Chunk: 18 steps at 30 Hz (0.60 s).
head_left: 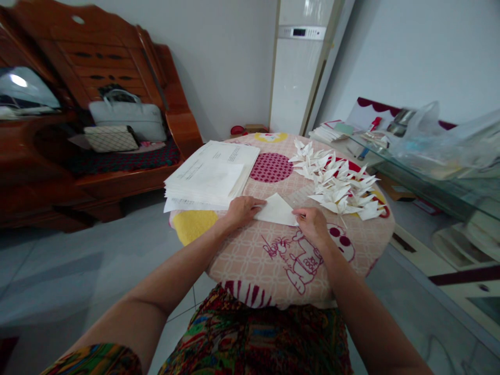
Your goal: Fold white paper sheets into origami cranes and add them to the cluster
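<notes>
A folded white sheet of paper (276,209) lies on the round, cloth-covered table (250,250) between my hands, its pointed top facing away from me. My left hand (244,210) is closed at the paper's left corner. At the right corner, the thumb and fingers of my right hand (313,223) pinch the edge. To the left rises a thick stack of paper (207,174), some sheets with printed text. Several folded paper cranes (338,179) are heaped to the right, close beyond my right hand.
A glass-topped cabinet (422,172) with plastic bags stands along the right. On the left, a wooden armchair (117,67) holds a pale handbag (128,117) and a quilted purse (111,139). A tall white air conditioner (299,73) fills the corner.
</notes>
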Tool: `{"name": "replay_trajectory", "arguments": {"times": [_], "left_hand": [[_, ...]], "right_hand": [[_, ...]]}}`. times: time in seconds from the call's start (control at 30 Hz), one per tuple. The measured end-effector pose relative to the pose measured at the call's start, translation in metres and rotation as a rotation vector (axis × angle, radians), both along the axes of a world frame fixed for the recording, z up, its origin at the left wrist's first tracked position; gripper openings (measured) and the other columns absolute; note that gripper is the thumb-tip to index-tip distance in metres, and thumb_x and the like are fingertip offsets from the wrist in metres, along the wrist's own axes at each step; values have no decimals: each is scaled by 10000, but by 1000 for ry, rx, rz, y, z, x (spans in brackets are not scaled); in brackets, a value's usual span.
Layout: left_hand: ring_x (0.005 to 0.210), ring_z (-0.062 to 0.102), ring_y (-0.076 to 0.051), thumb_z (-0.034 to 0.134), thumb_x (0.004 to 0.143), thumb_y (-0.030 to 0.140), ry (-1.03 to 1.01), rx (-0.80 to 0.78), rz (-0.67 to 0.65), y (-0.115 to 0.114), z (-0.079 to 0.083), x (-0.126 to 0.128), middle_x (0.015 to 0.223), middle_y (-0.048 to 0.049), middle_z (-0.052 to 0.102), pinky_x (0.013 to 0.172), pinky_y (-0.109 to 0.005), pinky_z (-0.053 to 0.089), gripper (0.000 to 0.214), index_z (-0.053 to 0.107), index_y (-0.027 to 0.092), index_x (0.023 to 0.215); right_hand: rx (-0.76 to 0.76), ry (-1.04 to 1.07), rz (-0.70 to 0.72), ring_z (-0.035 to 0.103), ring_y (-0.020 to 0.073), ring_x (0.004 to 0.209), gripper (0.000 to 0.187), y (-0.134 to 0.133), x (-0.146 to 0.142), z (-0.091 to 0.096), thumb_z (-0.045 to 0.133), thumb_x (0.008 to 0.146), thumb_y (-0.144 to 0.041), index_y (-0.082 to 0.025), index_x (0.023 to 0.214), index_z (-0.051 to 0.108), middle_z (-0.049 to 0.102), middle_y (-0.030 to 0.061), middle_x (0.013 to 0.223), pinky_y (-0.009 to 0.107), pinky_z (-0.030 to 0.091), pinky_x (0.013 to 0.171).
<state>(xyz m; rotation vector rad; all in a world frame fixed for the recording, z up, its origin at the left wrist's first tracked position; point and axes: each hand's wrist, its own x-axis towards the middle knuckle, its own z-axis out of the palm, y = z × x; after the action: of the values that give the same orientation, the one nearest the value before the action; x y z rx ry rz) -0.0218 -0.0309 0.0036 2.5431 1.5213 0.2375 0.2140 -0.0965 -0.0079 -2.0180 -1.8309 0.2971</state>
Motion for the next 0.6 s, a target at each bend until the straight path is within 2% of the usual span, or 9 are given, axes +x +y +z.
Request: {"name": "replay_trajectory", "arguments": {"times": [0.27,0.43,0.53,0.6], "left_hand": [[1052,685,-244,495,959,286,20,-8,3,-1,1,2,1173,-75,741,879,-301,486,397,656,292,1323],[1022,681,-237,468,959,255,73,42,1,-4,0,4,1091,-71,734,849,-296,495,411,650,303,1324],[986,682,-243,433,965,245,87,83,-17,-4,-3,4,1079,-94,705,817,-321,521,392,690,280,1258],[1048,662,-250,420,959,202,59,125,-71,-3,-7,4,1167,-121,676,856,-343,534,381,724,236,1186]], "right_hand": [[0,-10,21,719,231,1018,336,2,0,0,567,829,-138,-230,1055,799,783,66,1076,304,516,914],[-13,-37,13,717,236,1028,349,2,-1,-1,559,831,-144,-229,1076,793,779,70,1088,307,515,914],[-18,-26,19,713,239,1041,354,1,-2,1,550,837,-139,-220,1084,791,773,78,1108,314,510,933],[-15,-26,25,713,238,1040,354,1,-2,3,548,838,-140,-222,1081,792,773,79,1108,314,508,938]]}}
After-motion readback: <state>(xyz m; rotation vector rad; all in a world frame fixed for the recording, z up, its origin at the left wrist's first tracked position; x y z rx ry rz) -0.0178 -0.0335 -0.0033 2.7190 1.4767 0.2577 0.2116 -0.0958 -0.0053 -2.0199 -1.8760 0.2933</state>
